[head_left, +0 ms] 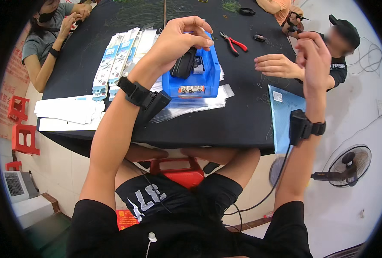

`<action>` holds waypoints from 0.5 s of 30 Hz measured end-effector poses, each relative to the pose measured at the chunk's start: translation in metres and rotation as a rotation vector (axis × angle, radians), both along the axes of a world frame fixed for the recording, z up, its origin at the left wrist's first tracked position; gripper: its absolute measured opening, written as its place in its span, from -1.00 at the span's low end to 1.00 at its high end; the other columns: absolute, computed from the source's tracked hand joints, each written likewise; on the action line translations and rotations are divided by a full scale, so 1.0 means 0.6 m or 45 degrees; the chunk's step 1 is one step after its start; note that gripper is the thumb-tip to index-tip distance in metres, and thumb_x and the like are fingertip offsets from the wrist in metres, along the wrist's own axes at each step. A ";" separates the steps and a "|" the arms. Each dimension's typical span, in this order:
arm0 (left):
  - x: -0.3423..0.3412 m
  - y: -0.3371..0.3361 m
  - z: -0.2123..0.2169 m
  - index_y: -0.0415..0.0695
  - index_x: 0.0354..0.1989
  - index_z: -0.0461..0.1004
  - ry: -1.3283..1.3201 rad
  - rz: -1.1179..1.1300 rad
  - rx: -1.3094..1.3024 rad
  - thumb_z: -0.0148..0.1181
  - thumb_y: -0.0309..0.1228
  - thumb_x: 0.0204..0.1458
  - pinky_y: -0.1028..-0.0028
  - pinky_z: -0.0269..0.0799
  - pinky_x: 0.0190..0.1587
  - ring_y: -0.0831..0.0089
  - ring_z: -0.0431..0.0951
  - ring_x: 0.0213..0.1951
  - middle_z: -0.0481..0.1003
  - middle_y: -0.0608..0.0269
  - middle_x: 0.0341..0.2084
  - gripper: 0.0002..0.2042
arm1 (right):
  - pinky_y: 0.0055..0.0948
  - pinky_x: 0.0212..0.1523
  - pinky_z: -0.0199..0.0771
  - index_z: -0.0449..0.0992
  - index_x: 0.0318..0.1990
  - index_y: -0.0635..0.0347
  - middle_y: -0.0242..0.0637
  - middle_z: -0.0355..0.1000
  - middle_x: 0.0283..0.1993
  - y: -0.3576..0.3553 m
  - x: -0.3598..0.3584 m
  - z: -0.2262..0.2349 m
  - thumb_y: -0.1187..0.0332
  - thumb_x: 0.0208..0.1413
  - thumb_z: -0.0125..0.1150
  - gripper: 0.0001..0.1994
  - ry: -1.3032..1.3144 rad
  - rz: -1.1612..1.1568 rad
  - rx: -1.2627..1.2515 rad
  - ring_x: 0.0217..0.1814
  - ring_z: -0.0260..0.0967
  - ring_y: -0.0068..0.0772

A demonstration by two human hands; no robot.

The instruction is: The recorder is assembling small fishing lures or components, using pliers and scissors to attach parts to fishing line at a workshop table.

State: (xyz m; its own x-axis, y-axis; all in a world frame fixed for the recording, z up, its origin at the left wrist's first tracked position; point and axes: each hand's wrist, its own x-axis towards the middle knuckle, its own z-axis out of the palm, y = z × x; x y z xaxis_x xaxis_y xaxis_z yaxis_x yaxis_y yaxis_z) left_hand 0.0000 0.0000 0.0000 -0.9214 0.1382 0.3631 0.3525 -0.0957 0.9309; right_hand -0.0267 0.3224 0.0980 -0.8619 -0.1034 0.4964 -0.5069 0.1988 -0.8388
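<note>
My left hand (185, 35) is raised over a blue plastic bin (216, 71), its thumb and fingers pinched together. Whatever is between those fingertips is too thin to make out. In the bin are a black case (183, 64), a small box (198, 64) and, near its front, a packet of small dark hooks (191, 90). My right hand (314, 60) is held up at the table's right side, fingers bent in and slightly blurred; anything in it cannot be made out. Beside it, a co-worker's hand (277, 66) stretches over the table.
Red-handled pliers (236, 45) lie beyond the bin. Printed card packets (109, 64) and white cards (66, 109) are at the left, clear bags (191, 109) under the bin, a blue sheet (285, 116) at the right. Co-workers sit around the black table (199, 129); a fan (349, 165) stands right.
</note>
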 end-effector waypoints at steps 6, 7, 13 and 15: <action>0.002 0.000 0.002 -0.23 -0.20 0.59 -0.029 -0.003 0.053 0.35 -0.62 0.00 0.47 0.51 -0.12 0.49 0.63 -0.30 0.60 0.25 -0.44 -0.82 | -0.70 -0.58 0.07 0.57 -0.15 0.30 -0.41 0.48 -0.43 0.062 -0.009 0.031 0.42 0.23 0.30 -0.86 0.129 -0.347 0.174 -0.55 0.18 -0.84; 0.003 0.000 0.002 -0.22 -0.21 0.59 -0.027 -0.003 0.059 0.35 -0.62 0.00 0.47 0.51 -0.12 0.49 0.62 -0.30 0.59 0.26 -0.45 -0.82 | -0.68 -0.57 0.10 0.58 -0.18 0.30 -0.41 0.48 -0.44 0.073 -0.013 0.033 0.41 0.23 0.32 -0.86 0.137 -0.386 0.220 -0.54 0.20 -0.83; 0.003 -0.002 0.005 -0.21 -0.23 0.57 -0.021 -0.030 0.103 0.37 -0.62 -0.01 0.47 0.50 -0.14 0.50 0.62 -0.32 0.59 0.26 -0.46 -0.82 | -0.54 -0.46 0.33 0.61 -0.25 0.33 -0.37 0.53 -0.45 0.117 -0.044 0.035 0.40 0.23 0.30 -0.86 0.285 -0.680 0.795 -0.50 0.37 -0.66; 0.003 -0.002 0.003 -0.21 -0.22 0.58 -0.018 -0.029 0.100 0.37 -0.62 -0.02 0.47 0.50 -0.14 0.50 0.61 -0.33 0.59 0.26 -0.47 -0.82 | -0.53 -0.46 0.35 0.62 -0.23 0.33 -0.33 0.56 -0.44 0.128 -0.055 0.034 0.39 0.24 0.28 -0.85 0.127 -0.604 0.819 -0.51 0.37 -0.65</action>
State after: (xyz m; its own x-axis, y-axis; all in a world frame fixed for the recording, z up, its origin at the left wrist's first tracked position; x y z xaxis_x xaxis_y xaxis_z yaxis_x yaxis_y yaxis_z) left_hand 0.0016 -0.0010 0.0016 -0.9235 0.1309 0.3606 0.3362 -0.1768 0.9251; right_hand -0.0597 0.3991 0.1187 -0.8403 -0.0290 0.5414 -0.3137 0.8404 -0.4419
